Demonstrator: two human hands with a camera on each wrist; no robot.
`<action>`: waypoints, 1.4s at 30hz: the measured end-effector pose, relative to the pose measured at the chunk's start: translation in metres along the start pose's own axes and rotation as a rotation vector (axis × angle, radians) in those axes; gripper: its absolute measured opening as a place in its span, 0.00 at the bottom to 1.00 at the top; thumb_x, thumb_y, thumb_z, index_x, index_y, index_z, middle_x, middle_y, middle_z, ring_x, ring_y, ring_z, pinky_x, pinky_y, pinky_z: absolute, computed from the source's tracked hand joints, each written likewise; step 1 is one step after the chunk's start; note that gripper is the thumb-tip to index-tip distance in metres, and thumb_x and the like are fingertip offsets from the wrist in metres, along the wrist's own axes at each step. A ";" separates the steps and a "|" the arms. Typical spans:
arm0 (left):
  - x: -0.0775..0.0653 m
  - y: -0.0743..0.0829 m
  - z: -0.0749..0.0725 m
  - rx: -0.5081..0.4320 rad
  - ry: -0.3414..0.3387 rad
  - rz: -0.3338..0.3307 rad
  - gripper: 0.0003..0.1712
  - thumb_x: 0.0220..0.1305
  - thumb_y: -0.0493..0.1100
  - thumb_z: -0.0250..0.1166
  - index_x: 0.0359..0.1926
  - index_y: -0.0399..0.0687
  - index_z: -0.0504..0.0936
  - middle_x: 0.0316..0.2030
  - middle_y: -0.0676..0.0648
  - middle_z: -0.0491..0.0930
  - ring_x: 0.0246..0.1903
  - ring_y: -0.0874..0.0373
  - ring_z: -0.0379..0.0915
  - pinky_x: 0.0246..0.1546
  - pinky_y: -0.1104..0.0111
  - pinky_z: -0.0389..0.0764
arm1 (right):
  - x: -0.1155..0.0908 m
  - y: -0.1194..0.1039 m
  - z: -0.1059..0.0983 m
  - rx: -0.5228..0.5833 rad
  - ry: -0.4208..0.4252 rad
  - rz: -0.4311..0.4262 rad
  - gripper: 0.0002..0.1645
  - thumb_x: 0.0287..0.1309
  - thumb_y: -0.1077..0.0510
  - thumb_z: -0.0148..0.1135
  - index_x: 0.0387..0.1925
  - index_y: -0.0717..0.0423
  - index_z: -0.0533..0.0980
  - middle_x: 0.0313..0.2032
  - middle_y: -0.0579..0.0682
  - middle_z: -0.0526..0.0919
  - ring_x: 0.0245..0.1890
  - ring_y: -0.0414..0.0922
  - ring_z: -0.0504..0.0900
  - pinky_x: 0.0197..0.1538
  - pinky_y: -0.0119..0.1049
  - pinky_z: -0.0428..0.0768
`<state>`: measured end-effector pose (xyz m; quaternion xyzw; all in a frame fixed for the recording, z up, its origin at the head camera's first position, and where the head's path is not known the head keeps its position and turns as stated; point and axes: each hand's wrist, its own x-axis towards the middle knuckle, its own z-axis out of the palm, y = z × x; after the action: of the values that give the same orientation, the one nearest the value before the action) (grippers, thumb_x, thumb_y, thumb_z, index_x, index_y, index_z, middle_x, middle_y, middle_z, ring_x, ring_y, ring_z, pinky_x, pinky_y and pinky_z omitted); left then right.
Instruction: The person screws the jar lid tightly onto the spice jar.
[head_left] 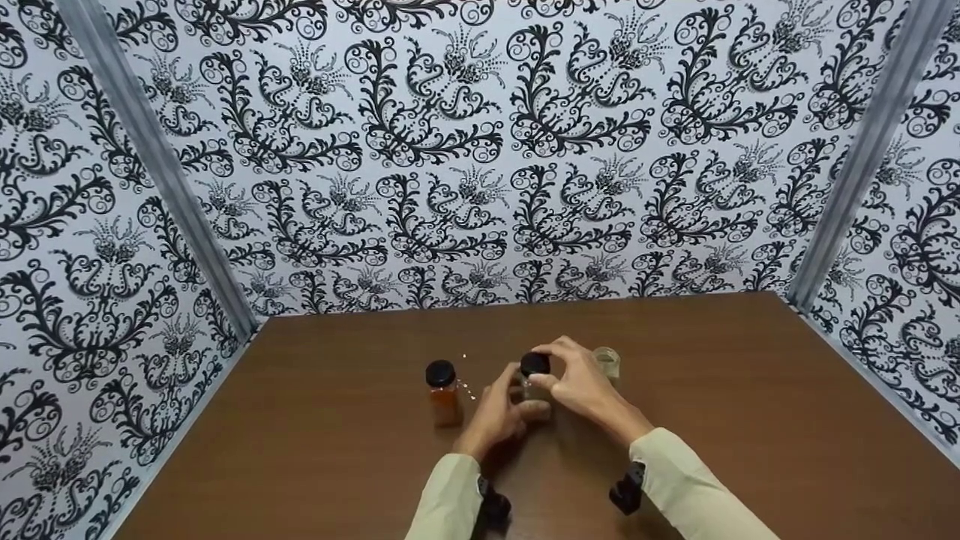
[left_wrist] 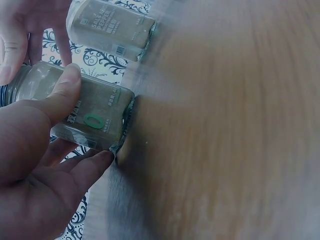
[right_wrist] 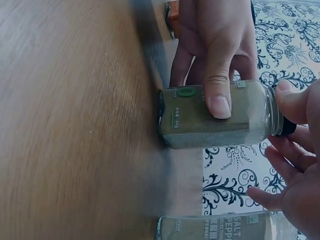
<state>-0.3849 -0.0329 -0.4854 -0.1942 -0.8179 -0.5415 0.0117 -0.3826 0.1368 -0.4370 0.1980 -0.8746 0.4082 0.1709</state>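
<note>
A clear square spice jar point(right_wrist: 185, 120) with greyish-brown powder and a green oval on its label stands upright on the table. My left hand point(head_left: 501, 412) grips its body, with the thumb lying across the label side. Up at the neck, my right hand point(head_left: 586, 382) pinches the black lid point(head_left: 535, 364) between thumb and fingers. Just right of that hand stands a second jar point(left_wrist: 107, 27), labelled salt and pepper, partly hidden in the head view. To the left of my left hand is a jar of orange-red spice point(head_left: 445, 406) with a black lid.
The brown wooden table point(head_left: 337, 465) reaches back to a wall point(head_left: 450, 187) with black scroll patterns on white. Grey strips run up both corners. Small bright specks show beside the orange-red jar.
</note>
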 end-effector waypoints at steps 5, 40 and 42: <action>0.000 0.001 0.000 0.001 0.003 0.006 0.27 0.58 0.44 0.74 0.57 0.53 0.74 0.50 0.41 0.82 0.42 0.52 0.81 0.17 0.72 0.72 | 0.000 -0.002 0.001 0.006 0.014 0.029 0.22 0.48 0.61 0.76 0.49 0.55 0.84 0.42 0.48 0.83 0.45 0.49 0.82 0.58 0.50 0.78; -0.001 0.000 0.000 0.069 0.034 0.084 0.30 0.57 0.45 0.75 0.58 0.51 0.74 0.52 0.39 0.83 0.53 0.41 0.82 0.38 0.62 0.82 | -0.007 -0.007 0.008 0.006 0.102 0.177 0.25 0.43 0.49 0.81 0.41 0.56 0.81 0.39 0.51 0.82 0.44 0.54 0.81 0.51 0.45 0.76; -0.001 0.000 0.001 0.065 0.038 0.086 0.29 0.57 0.45 0.75 0.58 0.51 0.74 0.53 0.39 0.83 0.53 0.41 0.82 0.41 0.58 0.84 | -0.007 -0.007 0.008 0.008 0.089 0.194 0.28 0.43 0.47 0.81 0.43 0.56 0.81 0.41 0.51 0.82 0.46 0.53 0.81 0.53 0.45 0.77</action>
<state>-0.3841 -0.0327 -0.4859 -0.2183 -0.8255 -0.5173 0.0570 -0.3741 0.1285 -0.4407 0.0947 -0.8796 0.4347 0.1686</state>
